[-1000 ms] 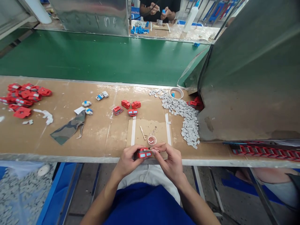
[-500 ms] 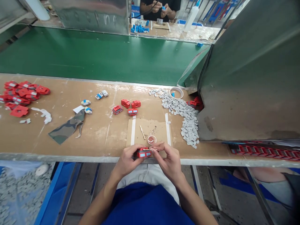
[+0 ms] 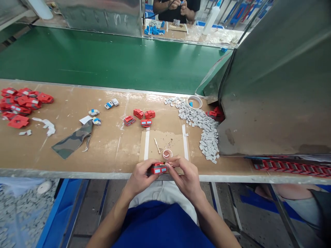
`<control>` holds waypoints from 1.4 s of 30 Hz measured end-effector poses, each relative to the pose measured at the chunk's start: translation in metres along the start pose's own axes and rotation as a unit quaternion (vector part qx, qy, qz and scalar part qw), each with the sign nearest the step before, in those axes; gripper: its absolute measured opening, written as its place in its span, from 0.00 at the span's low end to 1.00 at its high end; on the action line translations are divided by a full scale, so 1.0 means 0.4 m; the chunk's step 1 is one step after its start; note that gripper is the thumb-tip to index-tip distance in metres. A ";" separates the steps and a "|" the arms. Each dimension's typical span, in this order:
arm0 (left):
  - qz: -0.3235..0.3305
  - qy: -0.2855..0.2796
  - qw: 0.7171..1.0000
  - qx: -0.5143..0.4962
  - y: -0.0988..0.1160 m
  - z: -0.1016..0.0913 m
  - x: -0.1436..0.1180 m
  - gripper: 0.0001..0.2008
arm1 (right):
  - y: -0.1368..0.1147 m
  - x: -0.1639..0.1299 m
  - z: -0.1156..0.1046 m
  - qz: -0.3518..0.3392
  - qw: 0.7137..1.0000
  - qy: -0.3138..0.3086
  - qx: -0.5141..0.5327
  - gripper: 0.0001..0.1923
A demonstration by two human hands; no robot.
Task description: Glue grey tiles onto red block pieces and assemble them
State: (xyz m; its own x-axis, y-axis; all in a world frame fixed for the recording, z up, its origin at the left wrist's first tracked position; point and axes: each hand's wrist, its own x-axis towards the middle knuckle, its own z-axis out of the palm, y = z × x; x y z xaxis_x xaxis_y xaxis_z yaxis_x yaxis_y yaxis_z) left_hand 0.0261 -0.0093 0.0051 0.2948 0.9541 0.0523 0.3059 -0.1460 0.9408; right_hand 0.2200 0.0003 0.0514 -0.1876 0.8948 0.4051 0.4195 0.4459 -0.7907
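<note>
Left hand (image 3: 141,176) grips a red block (image 3: 158,170) with pale panels at the workbench's (image 3: 77,137) near edge, while the right hand (image 3: 186,175) pinches a thin stick (image 3: 162,164) at its top. Just beyond, a small cup (image 3: 163,154) sits on taped cardboard (image 3: 153,151).

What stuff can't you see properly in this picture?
In the head view:
Red plastic block with pale windows: the left hand hides its left end.
Thin pale stick in the right hand: its tip is too small to make out.
Heap of red plastic pieces: cut off by the left edge.
Red parts by the big dull grey panel: it partly hides them.
</note>
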 end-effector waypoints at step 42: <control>-0.037 0.001 0.998 -0.052 -0.012 -0.016 0.000 0.12 | 0.235 0.112 -0.130 0.117 0.963 0.023 -0.240 0.13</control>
State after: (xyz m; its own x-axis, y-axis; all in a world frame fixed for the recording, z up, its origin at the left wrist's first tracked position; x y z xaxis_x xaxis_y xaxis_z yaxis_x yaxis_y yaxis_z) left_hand 0.0190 -0.0071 0.0028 0.2733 0.9617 -0.0183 0.2320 -0.0475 0.9716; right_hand 0.2972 0.0812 0.0193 -0.0032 0.9626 0.2710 0.8103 0.1613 -0.5634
